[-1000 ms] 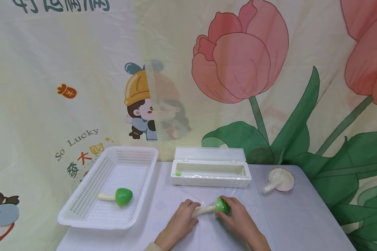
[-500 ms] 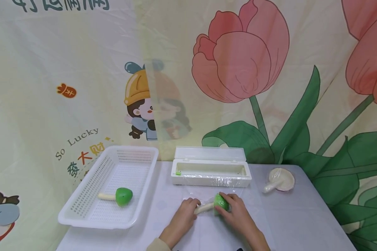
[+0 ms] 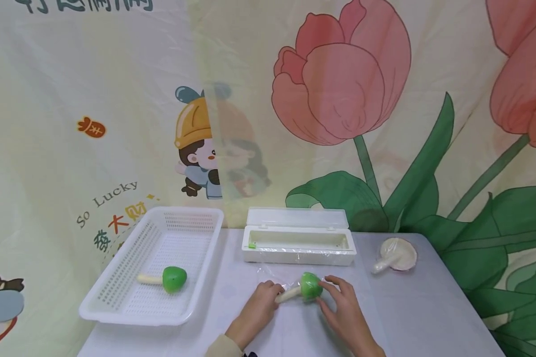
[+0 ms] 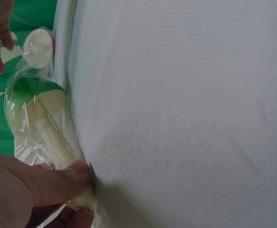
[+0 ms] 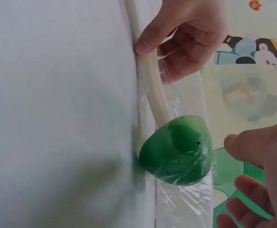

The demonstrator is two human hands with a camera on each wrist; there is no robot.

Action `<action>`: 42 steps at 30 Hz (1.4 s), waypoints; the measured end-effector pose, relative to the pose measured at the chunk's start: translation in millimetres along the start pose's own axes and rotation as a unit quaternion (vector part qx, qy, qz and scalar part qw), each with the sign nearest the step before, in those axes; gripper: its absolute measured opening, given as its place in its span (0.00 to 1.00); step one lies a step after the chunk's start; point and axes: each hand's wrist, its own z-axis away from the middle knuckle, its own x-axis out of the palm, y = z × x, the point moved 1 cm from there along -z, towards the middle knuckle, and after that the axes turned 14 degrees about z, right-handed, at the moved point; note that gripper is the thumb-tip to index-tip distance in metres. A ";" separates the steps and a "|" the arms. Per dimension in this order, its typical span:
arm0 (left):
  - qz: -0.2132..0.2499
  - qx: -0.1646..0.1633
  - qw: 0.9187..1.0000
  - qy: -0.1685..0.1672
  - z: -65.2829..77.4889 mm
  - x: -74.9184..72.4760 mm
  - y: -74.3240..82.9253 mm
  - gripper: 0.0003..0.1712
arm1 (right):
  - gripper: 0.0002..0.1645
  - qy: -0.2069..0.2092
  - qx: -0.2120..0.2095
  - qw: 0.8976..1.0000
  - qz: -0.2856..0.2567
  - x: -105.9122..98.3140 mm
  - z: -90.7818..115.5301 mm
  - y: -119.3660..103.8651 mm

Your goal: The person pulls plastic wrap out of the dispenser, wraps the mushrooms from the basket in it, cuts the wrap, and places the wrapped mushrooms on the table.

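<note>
A toy mushroom with a green cap and a cream stem [image 3: 311, 286] lies in clear plastic film over the table front. My left hand [image 3: 261, 303] pinches the stem's lower end through the film, thumb on top in the left wrist view. Crinkled film [image 4: 34, 147] surrounds the cap and part of the stem. To the right of the cap is my right hand [image 3: 346, 310], fingers spread and slightly bent. The right wrist view shows a gap between its thumb [image 5: 243, 145] and the green cap [image 5: 179, 149].
Behind the hands stands a long white box [image 3: 298, 250], lid raised, with a small green piece inside. On the left, a white perforated basket [image 3: 136, 317] holds another green-capped mushroom [image 3: 174, 279]. A film-wrapped pale mushroom [image 3: 397, 254] lies at the back right. A printed cloth hangs behind the table.
My right hand has let go of the green cap and moved slightly right, its fingers spreading. The cap has shifted a little left and away. My left hand keeps its pinch on the stem.
</note>
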 end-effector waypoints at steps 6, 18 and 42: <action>0.005 -0.035 0.999 -0.017 -4.5 -2.5 1.2 0.21 | 0.34 -0.036 -0.002 0.999 -0.028 9.2 4.7 -1.1; 0.047 -0.055 0.997 -0.027 -8.0 -3.6 -1.2 0.17 | 0.43 -0.079 0.012 0.996 -0.044 26.8 -5.6 0.9; 0.057 -0.013 0.998 -0.005 -13.0 -8.6 -17.7 0.19 | 0.35 -0.240 0.088 0.963 -0.090 38.1 -37.2 21.4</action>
